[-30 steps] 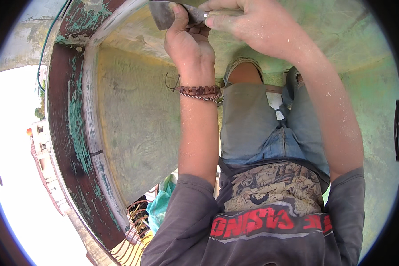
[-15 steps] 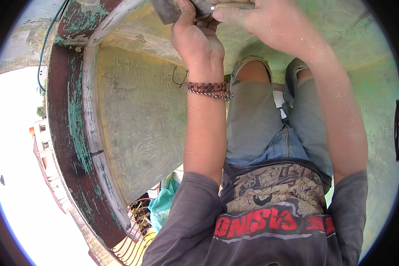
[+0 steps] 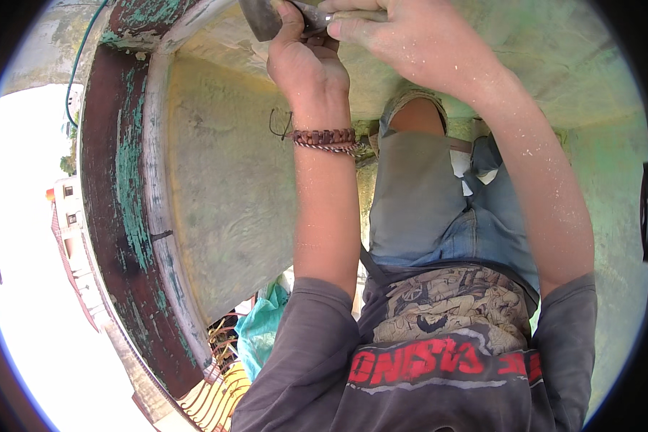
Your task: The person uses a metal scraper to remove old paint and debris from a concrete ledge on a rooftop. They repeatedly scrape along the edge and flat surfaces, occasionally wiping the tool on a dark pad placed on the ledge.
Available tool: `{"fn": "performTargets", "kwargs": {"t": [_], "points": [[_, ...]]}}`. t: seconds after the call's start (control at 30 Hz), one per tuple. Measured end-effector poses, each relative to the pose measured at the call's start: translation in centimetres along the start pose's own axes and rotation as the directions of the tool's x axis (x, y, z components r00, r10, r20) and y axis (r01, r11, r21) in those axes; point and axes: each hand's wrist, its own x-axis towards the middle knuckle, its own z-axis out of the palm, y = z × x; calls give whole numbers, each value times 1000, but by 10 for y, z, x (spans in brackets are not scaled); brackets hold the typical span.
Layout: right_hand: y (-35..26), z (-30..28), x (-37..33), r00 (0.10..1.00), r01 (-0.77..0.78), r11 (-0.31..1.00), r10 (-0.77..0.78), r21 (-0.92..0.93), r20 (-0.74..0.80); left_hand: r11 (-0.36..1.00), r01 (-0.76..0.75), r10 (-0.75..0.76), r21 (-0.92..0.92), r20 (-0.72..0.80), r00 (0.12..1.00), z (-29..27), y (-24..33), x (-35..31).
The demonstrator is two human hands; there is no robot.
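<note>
High at the top edge, my left hand (image 3: 309,68) is closed round a flat, dusty grey blade-like piece (image 3: 261,20), its thumb pressed on the face. From the right, my right hand (image 3: 428,47) pinches a slim pale-handled tool (image 3: 371,14) with a small bright spot near its end. The tool's tip meets or lies just beside the grey piece at my left fingers; the exact contact is hidden. The upper frame edge cuts off part of both items. Pale dust specks my right hand and forearm.
A weathered yellow-green wall (image 3: 230,180) stands on my left, beside a dark wooden post (image 3: 111,216) with peeling green paint. Below are a teal plastic bag (image 3: 261,327) and a curved metal railing (image 3: 219,396). A green cable (image 3: 74,75) hangs at upper left.
Both hands and the items they hold have shifted slightly left and up, still close together. My right leg has moved, its knee now mostly hidden behind my right forearm.
</note>
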Motion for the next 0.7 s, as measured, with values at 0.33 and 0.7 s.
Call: {"fn": "performTargets", "kwargs": {"t": [0.33, 0.7], "points": [[-11, -5, 7, 995, -52, 984, 37, 171, 91, 999, 16, -16, -33, -14, 1000, 8, 6, -6], [-24, -3, 17, 960, -166, 981, 139, 97, 242, 990, -97, 97, -99, -9, 995, -12, 2, 6]]}}
